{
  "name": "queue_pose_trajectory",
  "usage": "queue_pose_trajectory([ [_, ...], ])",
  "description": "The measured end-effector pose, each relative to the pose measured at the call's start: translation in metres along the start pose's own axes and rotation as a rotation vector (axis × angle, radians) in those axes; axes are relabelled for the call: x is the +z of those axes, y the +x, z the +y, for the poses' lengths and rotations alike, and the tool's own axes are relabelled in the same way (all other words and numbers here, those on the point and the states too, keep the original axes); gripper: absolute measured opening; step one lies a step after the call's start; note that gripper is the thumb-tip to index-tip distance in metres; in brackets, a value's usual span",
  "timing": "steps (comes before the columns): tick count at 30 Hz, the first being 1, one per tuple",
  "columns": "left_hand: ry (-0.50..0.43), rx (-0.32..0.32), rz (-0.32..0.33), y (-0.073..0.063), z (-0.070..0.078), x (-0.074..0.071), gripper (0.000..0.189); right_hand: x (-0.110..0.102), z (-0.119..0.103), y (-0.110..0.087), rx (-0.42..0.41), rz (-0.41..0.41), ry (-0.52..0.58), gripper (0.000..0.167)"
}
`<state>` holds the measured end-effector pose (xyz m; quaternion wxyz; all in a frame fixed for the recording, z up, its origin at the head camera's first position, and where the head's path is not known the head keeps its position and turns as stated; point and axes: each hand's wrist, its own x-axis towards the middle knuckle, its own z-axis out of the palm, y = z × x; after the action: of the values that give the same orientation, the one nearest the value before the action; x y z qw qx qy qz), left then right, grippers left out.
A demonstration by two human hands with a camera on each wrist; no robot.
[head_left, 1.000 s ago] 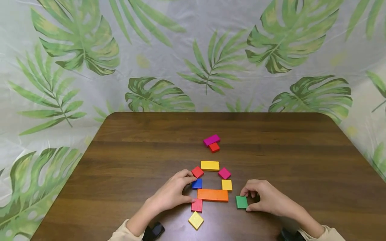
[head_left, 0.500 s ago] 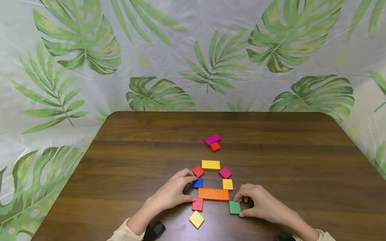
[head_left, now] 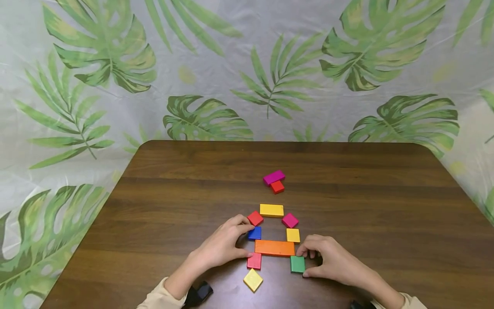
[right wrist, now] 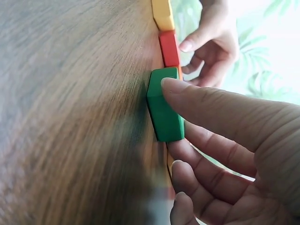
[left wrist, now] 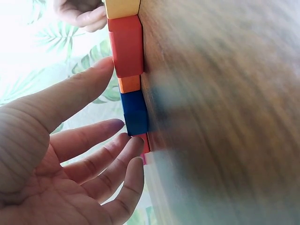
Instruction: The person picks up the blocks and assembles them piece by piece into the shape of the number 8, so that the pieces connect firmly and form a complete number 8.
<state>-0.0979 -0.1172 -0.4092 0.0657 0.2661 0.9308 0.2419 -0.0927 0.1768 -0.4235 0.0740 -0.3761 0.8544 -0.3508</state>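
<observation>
My right hand [head_left: 335, 262] pinches a green square block [head_left: 297, 265] between thumb and fingers, at the lower right end of an orange long block [head_left: 274, 247]. In the right wrist view, the thumb lies on the near side of that green block [right wrist: 166, 108]. My left hand [head_left: 220, 243] rests its thumb on a red square block [head_left: 254, 261] below the orange block's left end. Its index fingertip touches a blue block [head_left: 254, 233] above that end. A yellow block [head_left: 253, 280], turned cornerwise, sits just below the red one.
Above the orange block stand a yellow square [head_left: 293, 235], a magenta block [head_left: 290, 220], a red block [head_left: 255, 218] and a yellow long block [head_left: 272, 210]. Farther back, a purple long block [head_left: 274, 177] touches a small red block [head_left: 277, 187] on the wooden table [head_left: 185, 184].
My right hand has slid the green block leftward across the table, up to the right end of the orange block. My left hand has kept its place on the red and blue blocks.
</observation>
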Motion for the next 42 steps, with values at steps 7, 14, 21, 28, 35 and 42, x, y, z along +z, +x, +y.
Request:
queue_pose_trajectory([
  [7,-0.005,-0.002,0.0,0.0,0.0,0.0,0.054,0.0,-0.001,0.002,0.012,-0.01,0.01,0.028],
  [14,-0.006,0.005,0.007,0.0,0.0,0.0,0.053,0.0,-0.001,0.002,0.049,-0.029,0.01,0.027],
  [21,0.0,0.005,0.008,0.0,0.0,0.0,0.053,-0.004,0.001,0.001,-0.024,0.024,0.01,0.03],
  [28,0.0,-0.005,-0.003,-0.001,0.0,0.0,0.054,-0.02,0.003,0.008,-0.025,0.103,-0.04,0.028],
  [35,0.002,-0.007,-0.005,-0.001,-0.001,0.001,0.053,-0.037,0.012,0.036,0.032,0.154,-0.125,0.021],
  [42,0.002,-0.008,-0.003,-0.001,-0.002,0.001,0.053,-0.052,0.033,0.081,0.085,0.16,-0.176,0.019],
])
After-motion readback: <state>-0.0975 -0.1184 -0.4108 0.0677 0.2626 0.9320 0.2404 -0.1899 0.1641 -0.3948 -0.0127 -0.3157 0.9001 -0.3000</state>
